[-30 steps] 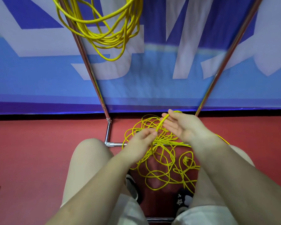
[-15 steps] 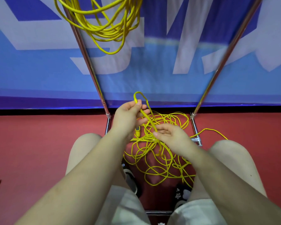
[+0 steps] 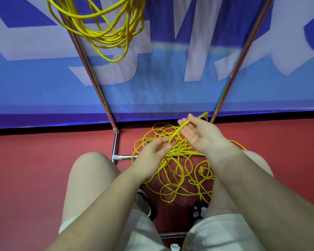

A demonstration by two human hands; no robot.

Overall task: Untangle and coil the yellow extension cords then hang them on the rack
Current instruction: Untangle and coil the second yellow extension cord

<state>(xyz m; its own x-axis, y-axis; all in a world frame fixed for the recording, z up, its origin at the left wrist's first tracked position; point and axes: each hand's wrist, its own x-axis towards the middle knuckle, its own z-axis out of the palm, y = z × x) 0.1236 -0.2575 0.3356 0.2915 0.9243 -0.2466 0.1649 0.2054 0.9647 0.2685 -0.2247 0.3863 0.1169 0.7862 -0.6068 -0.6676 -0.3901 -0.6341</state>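
My right hand [image 3: 201, 134] palm-up, fingers loosely spread, doubled cord strand [image 3: 179, 130] lying across fingers, thumb over it. My left hand [image 3: 153, 153] below, fingertips pinching same strand's lower end. Rest of tangled cord [image 3: 178, 171] heaped on red floor [image 3: 34, 169] between my knees, over rack base bar [image 3: 124, 157]. One coil [image 3: 105, 28] hung on rack [image 3: 91, 75] already. Risk: pulling strand hard likely tightens small knot [image 3: 202, 169] in heap; loose right-hand hold may let loop slip.
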